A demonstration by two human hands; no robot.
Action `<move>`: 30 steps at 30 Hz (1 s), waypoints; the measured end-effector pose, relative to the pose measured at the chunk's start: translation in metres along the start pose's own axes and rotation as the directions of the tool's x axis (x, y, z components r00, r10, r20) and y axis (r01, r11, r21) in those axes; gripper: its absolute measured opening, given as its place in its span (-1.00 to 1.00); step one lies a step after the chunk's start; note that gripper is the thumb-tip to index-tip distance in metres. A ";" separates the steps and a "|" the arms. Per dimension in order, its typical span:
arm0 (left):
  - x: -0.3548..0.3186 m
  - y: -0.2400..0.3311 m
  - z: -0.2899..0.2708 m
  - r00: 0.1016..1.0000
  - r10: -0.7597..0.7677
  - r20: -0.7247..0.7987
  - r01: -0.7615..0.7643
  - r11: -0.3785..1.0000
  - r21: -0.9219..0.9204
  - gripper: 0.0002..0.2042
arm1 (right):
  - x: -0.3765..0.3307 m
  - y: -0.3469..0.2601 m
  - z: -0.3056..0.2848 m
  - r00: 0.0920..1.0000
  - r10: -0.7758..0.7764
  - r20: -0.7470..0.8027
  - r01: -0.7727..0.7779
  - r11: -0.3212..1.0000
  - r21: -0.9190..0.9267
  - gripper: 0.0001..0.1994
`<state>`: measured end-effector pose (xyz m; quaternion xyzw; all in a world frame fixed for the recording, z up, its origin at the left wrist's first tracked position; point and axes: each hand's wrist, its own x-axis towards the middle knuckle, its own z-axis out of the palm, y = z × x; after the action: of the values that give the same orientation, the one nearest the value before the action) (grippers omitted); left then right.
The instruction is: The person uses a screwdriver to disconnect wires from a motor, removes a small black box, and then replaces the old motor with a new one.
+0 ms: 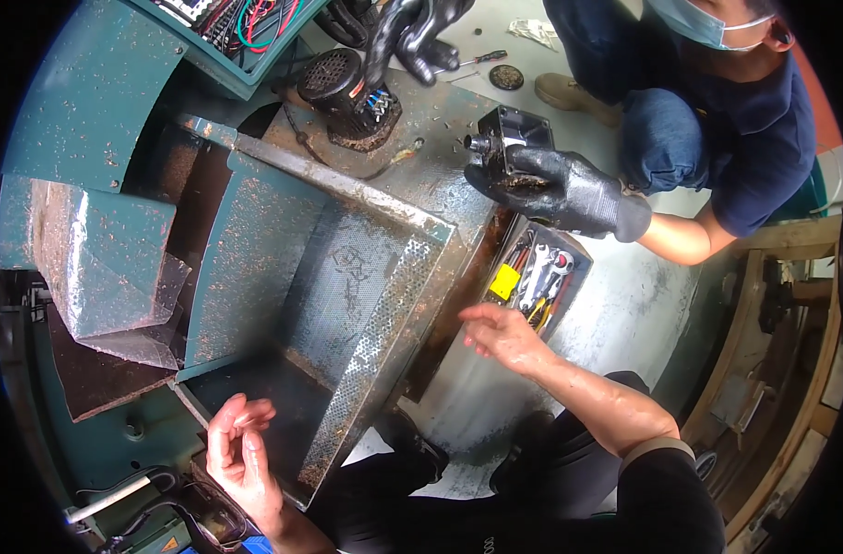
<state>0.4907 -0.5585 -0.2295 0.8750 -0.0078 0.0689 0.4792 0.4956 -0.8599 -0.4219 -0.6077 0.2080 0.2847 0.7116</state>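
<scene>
My left hand [243, 454] is raised over the near left edge of the green metal machine housing [246, 249], its fingers loosely curved and apart, holding nothing. My right hand [506, 339] hovers above the near end of a toolbox [583, 268], fingers stretched to the left and empty. Wrenches [538, 275] and a yellow item [504, 281] lie in that box. Inside the housing, between my hands, is a perforated metal screen [347, 277]. Across from me, a co-worker's black-gloved hand [569, 189] holds a black box-shaped part [514, 138] with a metal stub.
A black electric motor [336, 92] with exposed wire ends stands on the far metal plate. Another black-gloved hand [412, 42] is above it. A screwdriver [481, 61] and a round disc [506, 77] lie beyond. A wire-filled green box [246, 46] sits far left.
</scene>
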 end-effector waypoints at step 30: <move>-0.001 0.000 0.002 1.000 -0.007 -0.015 0.007 1.000 -0.005 -0.65 | -0.001 0.003 0.000 1.000 -0.013 -0.002 0.013 0.999 -0.030 -0.68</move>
<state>0.4899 -0.5605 -0.2303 0.8733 -0.0014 0.0739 0.4815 0.4932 -0.8595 -0.4238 -0.6199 0.2007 0.2824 0.7041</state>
